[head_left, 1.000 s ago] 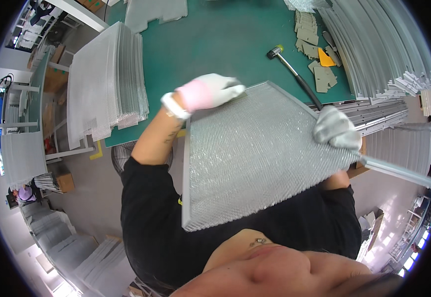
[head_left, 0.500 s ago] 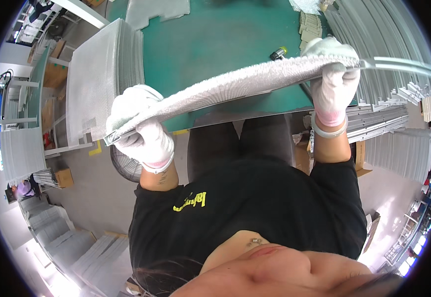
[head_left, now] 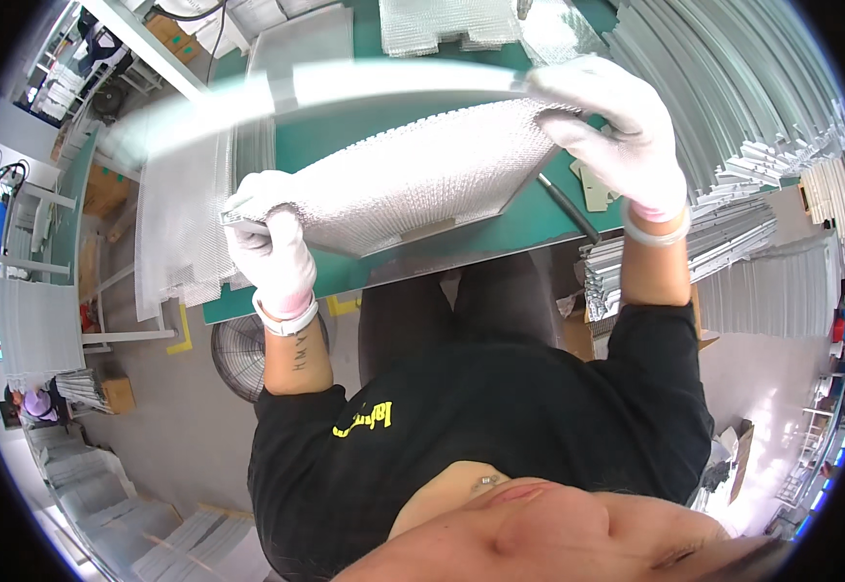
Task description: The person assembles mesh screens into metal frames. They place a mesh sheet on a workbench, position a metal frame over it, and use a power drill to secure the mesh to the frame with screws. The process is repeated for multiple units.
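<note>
A silvery mesh panel is held up over the green table, its face tilted toward me. My left hand, in a white glove, is closed round the panel's left end, where a metal edge piece shows. At the panel's upper right corner, my gloved right hand is closed at the near end of a long pale strip. This strip is blurred and reaches left above the panel. Whether the right fingers also grip the panel is unclear. A dark rod-shaped tool handle lies below the right hand.
Mesh sheets are stacked at the left, with more mesh pieces at the back. Long metal strips fill the right side. Flat beige pieces lie near my right hand. A floor fan stands below the table's left edge.
The long strip pointed right from my right hand and now sweeps left above the panel. The panel has tilted, showing more of its face. My right hand has moved slightly left.
</note>
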`<state>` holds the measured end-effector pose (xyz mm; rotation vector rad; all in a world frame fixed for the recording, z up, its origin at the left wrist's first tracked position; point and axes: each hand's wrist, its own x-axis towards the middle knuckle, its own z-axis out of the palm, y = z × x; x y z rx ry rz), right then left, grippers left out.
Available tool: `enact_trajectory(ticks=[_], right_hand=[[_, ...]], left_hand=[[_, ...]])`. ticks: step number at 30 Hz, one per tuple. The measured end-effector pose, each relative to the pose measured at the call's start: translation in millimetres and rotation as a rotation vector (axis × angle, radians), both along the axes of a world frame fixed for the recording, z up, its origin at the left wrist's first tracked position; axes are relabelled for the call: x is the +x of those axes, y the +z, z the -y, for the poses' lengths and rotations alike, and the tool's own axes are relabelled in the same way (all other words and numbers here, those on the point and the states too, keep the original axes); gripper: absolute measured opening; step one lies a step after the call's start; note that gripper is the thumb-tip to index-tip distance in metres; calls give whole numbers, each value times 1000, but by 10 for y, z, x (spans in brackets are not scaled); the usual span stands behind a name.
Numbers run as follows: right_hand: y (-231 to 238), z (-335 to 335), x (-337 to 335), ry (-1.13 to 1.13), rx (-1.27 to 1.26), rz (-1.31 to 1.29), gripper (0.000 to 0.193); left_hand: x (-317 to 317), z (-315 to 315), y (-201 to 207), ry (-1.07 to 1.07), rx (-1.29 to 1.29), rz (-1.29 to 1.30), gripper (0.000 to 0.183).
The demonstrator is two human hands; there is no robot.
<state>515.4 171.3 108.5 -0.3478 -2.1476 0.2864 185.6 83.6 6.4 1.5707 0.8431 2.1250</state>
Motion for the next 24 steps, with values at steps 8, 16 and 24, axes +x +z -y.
enact_trajectory(ticks=[8, 16, 24], right_hand=[[522, 223, -152, 6, -59, 448, 24], [722, 261, -549, 137, 71, 601, 36], [627, 278, -773, 131, 66, 587, 45]], left_hand=[[-161, 211, 546, -114, -232, -330, 21], [69, 62, 327, 65, 101, 13, 56], [170, -52, 292, 409, 246, 11, 72]])
